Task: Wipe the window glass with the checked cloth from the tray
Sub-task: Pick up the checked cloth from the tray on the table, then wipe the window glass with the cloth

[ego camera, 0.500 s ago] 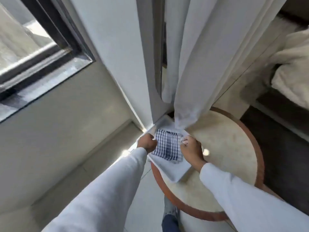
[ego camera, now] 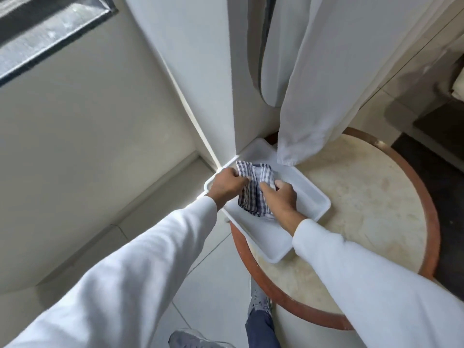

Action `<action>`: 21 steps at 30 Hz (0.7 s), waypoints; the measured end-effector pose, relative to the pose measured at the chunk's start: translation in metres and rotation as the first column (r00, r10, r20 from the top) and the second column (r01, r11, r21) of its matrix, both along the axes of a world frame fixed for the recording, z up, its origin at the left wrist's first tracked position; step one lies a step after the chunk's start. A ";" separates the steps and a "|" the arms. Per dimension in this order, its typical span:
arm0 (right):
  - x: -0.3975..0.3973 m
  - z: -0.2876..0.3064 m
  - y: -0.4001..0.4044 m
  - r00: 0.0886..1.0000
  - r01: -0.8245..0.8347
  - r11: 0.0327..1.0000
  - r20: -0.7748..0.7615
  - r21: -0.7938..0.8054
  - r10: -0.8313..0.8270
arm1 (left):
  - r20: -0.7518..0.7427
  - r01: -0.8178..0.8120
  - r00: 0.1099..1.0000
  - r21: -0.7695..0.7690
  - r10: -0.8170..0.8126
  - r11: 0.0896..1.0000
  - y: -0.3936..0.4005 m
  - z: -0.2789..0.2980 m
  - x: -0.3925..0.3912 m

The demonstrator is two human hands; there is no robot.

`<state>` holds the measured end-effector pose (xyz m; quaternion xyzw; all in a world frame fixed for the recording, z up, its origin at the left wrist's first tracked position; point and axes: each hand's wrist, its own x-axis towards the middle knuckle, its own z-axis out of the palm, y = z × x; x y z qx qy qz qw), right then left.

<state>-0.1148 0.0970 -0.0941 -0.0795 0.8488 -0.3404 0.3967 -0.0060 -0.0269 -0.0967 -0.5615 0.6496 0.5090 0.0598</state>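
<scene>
Head view showed both hands, left hand (ego camera: 227, 183) and right hand (ego camera: 281, 195), seemingly pinching the checked cloth (ego camera: 253, 189) in the tray (ego camera: 263, 243), grip closing, window glass (ego camera: 47, 31) unwiped.

Both hands (ego camera: 253, 190) grip the checked cloth (ego camera: 253, 197) in the tray (ego camera: 266, 242).
</scene>
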 end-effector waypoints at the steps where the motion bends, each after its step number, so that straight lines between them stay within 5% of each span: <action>1: 0.006 0.015 -0.006 0.997 0.028 0.998 0.076 -0.057 -0.024 | -0.026 -0.036 0.999 0.021 0.036 0.999 -0.005 0.016 0.007; 5: 0.046 0.106 -0.048 0.944 0.092 0.958 0.329 -0.272 0.003 | -0.100 -0.147 0.984 -0.008 0.146 0.989 -0.042 0.114 0.054; 9: 0.105 0.260 -0.108 0.872 0.069 0.838 0.441 -0.542 0.213 | -0.260 -0.399 0.905 -0.243 0.337 0.884 -0.087 0.264 0.122; 14: 0.191 0.495 -0.175 0.820 -0.041 0.591 0.310 -0.806 0.481 | -0.612 -0.618 0.740 -0.457 0.279 0.639 -0.123 0.502 0.215; 19: 0.275 0.706 -0.218 0.565 -0.076 0.261 0.174 -0.962 0.807 | -0.779 -0.729 0.618 -0.519 0.104 0.446 -0.145 0.711 0.302; 21: 0.312 0.766 -0.234 0.531 -0.067 0.183 0.120 -0.981 0.839 | -0.794 -0.747 0.607 -0.548 0.048 0.376 -0.155 0.770 0.337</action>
